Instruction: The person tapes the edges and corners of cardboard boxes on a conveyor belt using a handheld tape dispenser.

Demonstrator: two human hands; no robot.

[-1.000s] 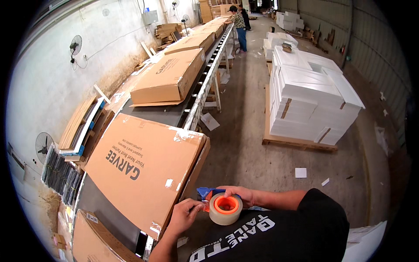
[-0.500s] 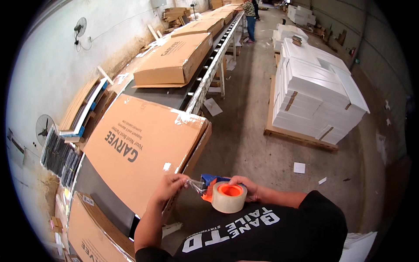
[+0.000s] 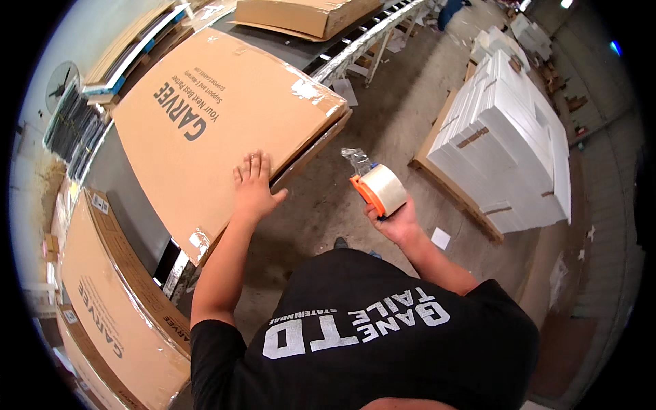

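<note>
A large flat cardboard box (image 3: 205,116) lies on the conveyor belt (image 3: 140,178) to my left, with clear tape on its corners. My left hand (image 3: 256,188) rests on top of it near its right edge, fingers spread and nothing held. Out to the right of the box, my right hand (image 3: 396,217) grips a tape dispenser (image 3: 365,197) with orange and blue parts. A wide roll of clear tape (image 3: 387,188) sits on the dispenser, and a crumpled loose end of tape (image 3: 355,160) sticks up from it.
Another cardboard box (image 3: 294,17) is farther along the belt; a nearer one (image 3: 116,301) stands at the lower left. White sheets are stacked on a pallet (image 3: 458,181) at the right. A metal conveyor rail (image 3: 372,42) runs beyond the box.
My left hand has let go of the tape end and now lies flat on the box. My right hand has moved forward and right with the dispenser, which has turned. The view has tilted down.
</note>
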